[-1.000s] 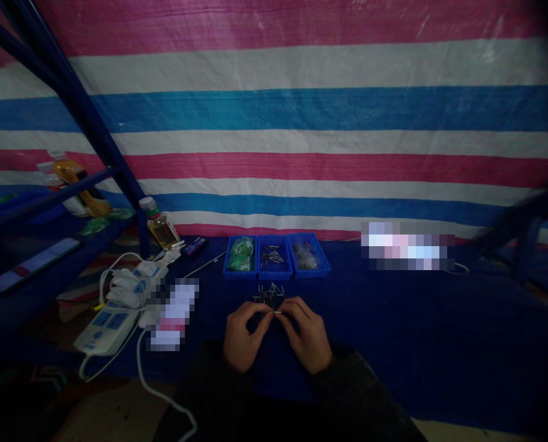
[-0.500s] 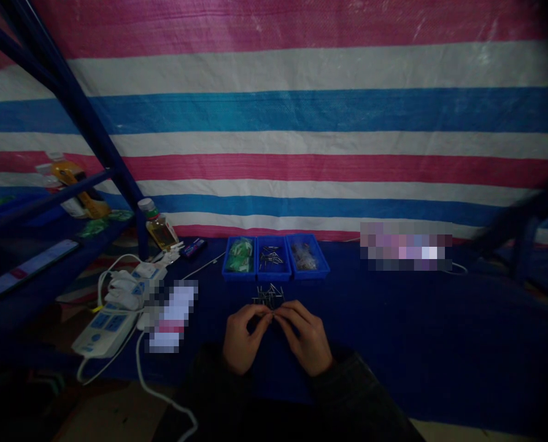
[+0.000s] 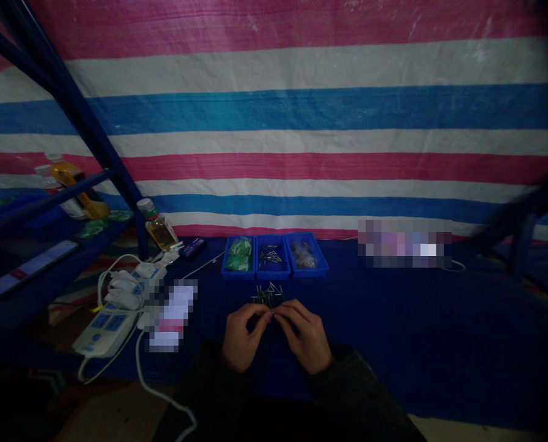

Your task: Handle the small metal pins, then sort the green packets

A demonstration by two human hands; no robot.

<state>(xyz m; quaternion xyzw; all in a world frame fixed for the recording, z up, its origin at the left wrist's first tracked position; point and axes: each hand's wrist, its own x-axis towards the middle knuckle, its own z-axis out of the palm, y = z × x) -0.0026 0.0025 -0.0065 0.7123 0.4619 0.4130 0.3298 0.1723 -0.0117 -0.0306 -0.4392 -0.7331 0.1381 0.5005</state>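
The tips of my left hand (image 3: pixel 245 339) and right hand (image 3: pixel 307 337) have drawn together: a second ago a bright length of pin (image 3: pixel 272 314) lay bare between them, now only a glint shows. The fingers of both are pinched closed on it, though whether the tips touch each other I cannot tell. I take it both hands are working that one small piece. The loose pile (image 3: pixel 268 296) lies unmoved on the bench (image 3: pixel 393 337), just beyond my fingers, with the trays (image 3: pixel 272 275) behind.
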